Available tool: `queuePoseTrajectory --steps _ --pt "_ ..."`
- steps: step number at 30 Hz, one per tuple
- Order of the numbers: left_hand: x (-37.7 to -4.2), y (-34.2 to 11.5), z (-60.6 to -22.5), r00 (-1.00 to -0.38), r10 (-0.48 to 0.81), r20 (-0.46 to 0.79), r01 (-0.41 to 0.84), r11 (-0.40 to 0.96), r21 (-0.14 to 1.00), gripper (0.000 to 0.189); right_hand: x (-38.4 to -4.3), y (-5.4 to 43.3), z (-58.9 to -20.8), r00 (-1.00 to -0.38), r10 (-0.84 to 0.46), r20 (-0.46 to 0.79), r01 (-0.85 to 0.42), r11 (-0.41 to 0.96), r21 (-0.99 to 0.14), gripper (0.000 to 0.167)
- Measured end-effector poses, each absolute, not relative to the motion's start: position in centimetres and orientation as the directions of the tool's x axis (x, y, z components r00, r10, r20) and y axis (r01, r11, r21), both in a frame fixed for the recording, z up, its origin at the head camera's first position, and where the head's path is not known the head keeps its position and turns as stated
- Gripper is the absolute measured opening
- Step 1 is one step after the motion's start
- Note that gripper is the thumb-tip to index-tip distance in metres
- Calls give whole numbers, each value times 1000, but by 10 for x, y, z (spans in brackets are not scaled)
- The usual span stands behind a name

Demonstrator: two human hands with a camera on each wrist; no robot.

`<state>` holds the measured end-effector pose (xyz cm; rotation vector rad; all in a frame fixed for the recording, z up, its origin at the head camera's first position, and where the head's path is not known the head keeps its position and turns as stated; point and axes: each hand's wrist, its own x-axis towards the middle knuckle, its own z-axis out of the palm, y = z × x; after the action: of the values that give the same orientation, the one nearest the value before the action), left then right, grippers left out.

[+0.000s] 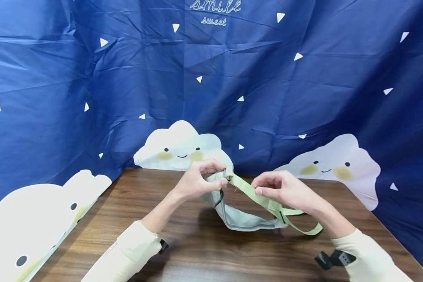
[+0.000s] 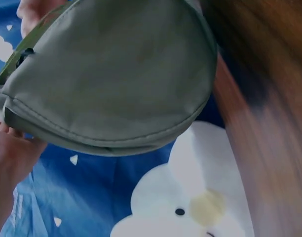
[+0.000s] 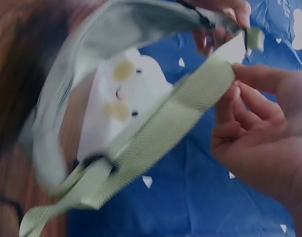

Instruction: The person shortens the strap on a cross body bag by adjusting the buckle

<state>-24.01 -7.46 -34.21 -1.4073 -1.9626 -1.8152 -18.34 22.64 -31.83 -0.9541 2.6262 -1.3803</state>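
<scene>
A grey-green waist bag (image 1: 237, 219) with a light green webbing strap (image 1: 247, 189) is held up over the table, tilted, its left end higher. My left hand (image 1: 201, 181) pinches that upper end, where the strap joins the bag. Between the thumb and fingers of my right hand (image 1: 285, 191) is the edge of the strap, as the right wrist view shows. Lower down, a dark slider (image 3: 99, 160) sits on the strap, and a loose loop hangs to the right. The bag's smooth, rounded panel (image 2: 116, 74) fills much of the left wrist view.
A brown wood-grain table (image 1: 183, 250) lies under the hands. Behind it hangs a blue cloth (image 1: 211, 62) with white triangles and smiling clouds. Small black devices (image 1: 333, 259) are strapped at both wrists, over pale sleeves.
</scene>
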Motion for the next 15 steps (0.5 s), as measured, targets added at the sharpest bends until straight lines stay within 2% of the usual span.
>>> queuePoseTrajectory --steps 4,6,8,12,15 --pt "-244 -81 -339 -577 512 637 689 -114 716 25 -181 247 -315 -800 -569 190 -499 455 -738 9" --pt "-246 -83 -337 -571 516 638 677 -144 722 26 -180 253 -314 -789 -586 186 -493 421 -761 11" --pt "-248 -82 -334 -560 519 645 660 -191 727 28 -182 255 -315 -775 -596 209 -503 382 -775 18" --pt "-252 -80 -324 -577 478 663 626 -262 734 33 -187 252 -323 -769 -610 194 -471 335 -816 47" --pt "-256 -77 -317 -593 486 642 627 -222 747 33 -189 249 -331 -786 -605 123 -405 355 -843 48"
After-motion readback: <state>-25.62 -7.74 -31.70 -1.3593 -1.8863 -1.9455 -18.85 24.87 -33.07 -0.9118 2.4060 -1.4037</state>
